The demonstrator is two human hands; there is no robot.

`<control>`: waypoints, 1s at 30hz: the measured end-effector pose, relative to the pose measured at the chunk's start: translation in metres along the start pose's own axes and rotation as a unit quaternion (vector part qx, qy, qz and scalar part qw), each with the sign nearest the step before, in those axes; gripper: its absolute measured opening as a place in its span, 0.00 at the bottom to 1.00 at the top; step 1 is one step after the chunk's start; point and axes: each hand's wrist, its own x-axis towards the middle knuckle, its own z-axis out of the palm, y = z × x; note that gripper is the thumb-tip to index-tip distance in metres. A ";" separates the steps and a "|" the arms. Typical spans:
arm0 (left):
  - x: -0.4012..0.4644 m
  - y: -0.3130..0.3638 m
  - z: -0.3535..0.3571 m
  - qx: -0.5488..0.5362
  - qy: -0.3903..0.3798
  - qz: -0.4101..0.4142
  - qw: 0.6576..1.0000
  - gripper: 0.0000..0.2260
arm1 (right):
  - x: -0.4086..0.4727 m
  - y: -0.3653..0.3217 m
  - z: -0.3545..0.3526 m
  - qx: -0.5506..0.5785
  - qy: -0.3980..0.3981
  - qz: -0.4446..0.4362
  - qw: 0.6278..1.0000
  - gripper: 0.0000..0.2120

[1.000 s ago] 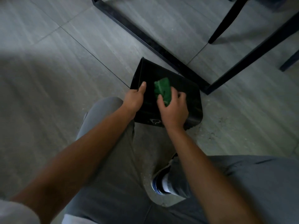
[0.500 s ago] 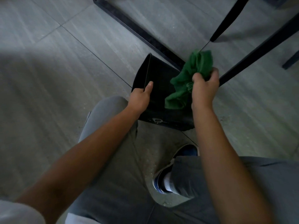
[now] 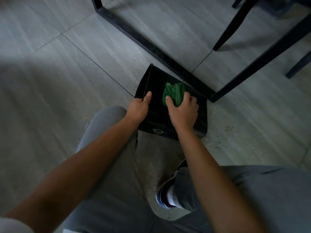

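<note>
A black bin (image 3: pixel 156 84) lies tilted on the grey tiled floor in front of my knees, its inside facing me. My left hand (image 3: pixel 138 107) grips its left rim, thumb inside the wall. A crumpled green cloth (image 3: pixel 174 93) sits against the bin's inner surface. My right hand (image 3: pixel 183 110) holds the cloth, fingers curled over its lower part and pressing it onto the black surface. Part of the cloth is hidden under my fingers.
A black metal table frame (image 3: pixel 151 46) runs diagonally on the floor just behind the bin. Dark chair legs (image 3: pixel 235 27) stand at the upper right. My grey trouser legs and a shoe with a white sock (image 3: pixel 166 197) fill the foreground. Dust speckles the floor.
My right hand had lifted the green cloth up and to the right of the bin half a second ago; it has brought it back down inside. My left hand kept its grip on the rim.
</note>
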 end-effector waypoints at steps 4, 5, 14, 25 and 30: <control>0.004 -0.003 -0.001 0.015 0.012 -0.002 1.000 0.25 | -0.011 -0.010 0.000 0.002 0.017 -0.041 0.999 0.28; 0.007 -0.003 -0.003 0.014 0.017 -0.009 1.000 0.25 | -0.018 -0.016 0.001 0.006 0.012 -0.061 0.998 0.27; 0.002 0.001 -0.003 0.030 -0.010 0.001 1.000 0.25 | -0.005 0.032 0.000 0.047 0.046 0.008 0.998 0.26; -0.015 0.004 -0.002 0.166 -0.078 0.102 0.978 0.27 | 0.061 0.046 -0.015 0.192 0.042 0.151 0.969 0.31; -0.014 0.003 -0.005 0.158 -0.076 0.106 0.979 0.28 | 0.056 0.010 -0.009 0.165 -0.017 -0.008 0.986 0.23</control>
